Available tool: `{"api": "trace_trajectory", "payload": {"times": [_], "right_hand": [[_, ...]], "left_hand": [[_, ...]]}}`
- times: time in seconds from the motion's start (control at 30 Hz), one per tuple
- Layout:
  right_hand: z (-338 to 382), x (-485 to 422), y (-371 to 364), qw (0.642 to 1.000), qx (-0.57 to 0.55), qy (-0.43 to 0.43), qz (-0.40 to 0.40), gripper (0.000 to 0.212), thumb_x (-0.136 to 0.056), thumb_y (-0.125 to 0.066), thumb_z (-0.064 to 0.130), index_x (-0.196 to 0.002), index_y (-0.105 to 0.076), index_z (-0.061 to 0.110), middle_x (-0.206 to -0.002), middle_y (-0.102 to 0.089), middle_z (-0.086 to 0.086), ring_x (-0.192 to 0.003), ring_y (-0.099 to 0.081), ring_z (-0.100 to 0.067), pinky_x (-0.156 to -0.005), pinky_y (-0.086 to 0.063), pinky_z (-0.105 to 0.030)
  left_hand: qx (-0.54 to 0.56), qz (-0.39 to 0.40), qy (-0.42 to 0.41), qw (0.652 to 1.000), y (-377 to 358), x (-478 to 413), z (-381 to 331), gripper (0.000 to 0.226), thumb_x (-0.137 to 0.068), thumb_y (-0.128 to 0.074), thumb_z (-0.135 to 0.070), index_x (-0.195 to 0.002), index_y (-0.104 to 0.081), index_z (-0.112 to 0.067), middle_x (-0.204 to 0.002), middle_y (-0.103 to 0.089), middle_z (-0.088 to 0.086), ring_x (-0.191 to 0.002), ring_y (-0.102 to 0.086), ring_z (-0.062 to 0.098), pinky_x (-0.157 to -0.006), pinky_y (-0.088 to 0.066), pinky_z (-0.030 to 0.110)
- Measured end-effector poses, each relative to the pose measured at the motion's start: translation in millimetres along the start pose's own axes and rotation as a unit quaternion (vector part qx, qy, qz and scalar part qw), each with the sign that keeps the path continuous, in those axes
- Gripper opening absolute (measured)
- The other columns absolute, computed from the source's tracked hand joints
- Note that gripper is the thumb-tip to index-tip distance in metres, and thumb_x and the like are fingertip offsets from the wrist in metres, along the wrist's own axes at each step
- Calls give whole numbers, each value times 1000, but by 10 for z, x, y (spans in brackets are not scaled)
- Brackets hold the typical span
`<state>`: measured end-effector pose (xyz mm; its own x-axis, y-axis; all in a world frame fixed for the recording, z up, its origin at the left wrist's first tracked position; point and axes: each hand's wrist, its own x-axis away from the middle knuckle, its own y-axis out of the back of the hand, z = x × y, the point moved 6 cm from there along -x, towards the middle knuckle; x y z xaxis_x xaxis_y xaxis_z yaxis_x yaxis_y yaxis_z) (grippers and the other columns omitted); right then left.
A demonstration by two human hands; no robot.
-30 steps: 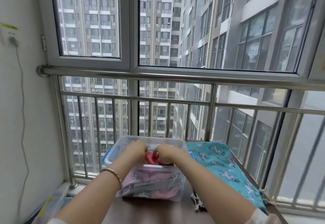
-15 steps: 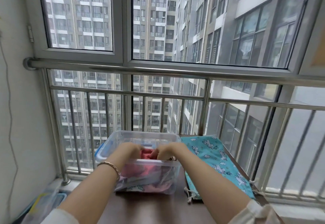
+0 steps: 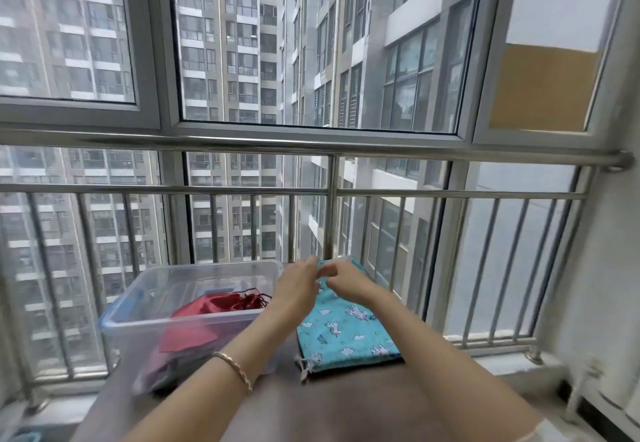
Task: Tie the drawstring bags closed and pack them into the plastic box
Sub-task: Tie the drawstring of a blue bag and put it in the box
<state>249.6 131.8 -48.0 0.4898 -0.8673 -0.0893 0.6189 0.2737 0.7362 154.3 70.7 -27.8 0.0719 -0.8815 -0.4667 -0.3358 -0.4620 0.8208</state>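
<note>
Balcony table (image 3: 346,407) beside railing (image 3: 332,192), plastic box (image 3: 138,306), 2 hands (image 3: 298,287) (image 3: 348,282) seemingly pinching teal bag (image 3: 346,332).

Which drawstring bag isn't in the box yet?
The turquoise unicorn-print bag, flat on the table beside the box; the red bag lies inside it.

You are seeing no readable text, label or number anywhere; the turquoise drawstring bag (image 3: 346,330) is showing only unicorn pictures.
</note>
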Motion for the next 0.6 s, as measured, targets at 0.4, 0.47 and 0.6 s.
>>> {"api": "trace_trajectory", "payload": {"times": [0.4, 0.47, 0.6], "right_hand": [[-1402, 697, -226, 946, 268, -173, 59, 43, -88, -48, 5, -129, -51, 14, -138, -44, -13, -128, -43, -31, -105, -37, -44], [-1433, 702, -240, 933, 310, -174, 46, 43, -88, -47, 6, -129, -45, 16, -137, -36, -13, -130, -35, -32, -108, -30, -51], [-1466, 662, -206, 907, 380, -182, 24, 44, -89, -47, 3, -132, -42, 9, -138, -34, -17, -132, -32, -36, -105, -37, -49]], "left_hand": [[-255, 284, 7, 924, -1140, 646, -112, 37, -88, -49, 3, -123, -56, -7, -127, -57, 11, -117, -57, 29, -89, -48, 35], [-259, 282, 6, 924, -1153, 662, -101, 37, -87, -50, 6, -121, -57, -6, -126, -59, 12, -116, -58, 30, -89, -49, 36], [-242, 273, 18, 931, -1072, 599, -100, 37, -87, -50, 7, -121, -57, -6, -125, -58, 11, -116, -57, 30, -89, -50, 38]]}}
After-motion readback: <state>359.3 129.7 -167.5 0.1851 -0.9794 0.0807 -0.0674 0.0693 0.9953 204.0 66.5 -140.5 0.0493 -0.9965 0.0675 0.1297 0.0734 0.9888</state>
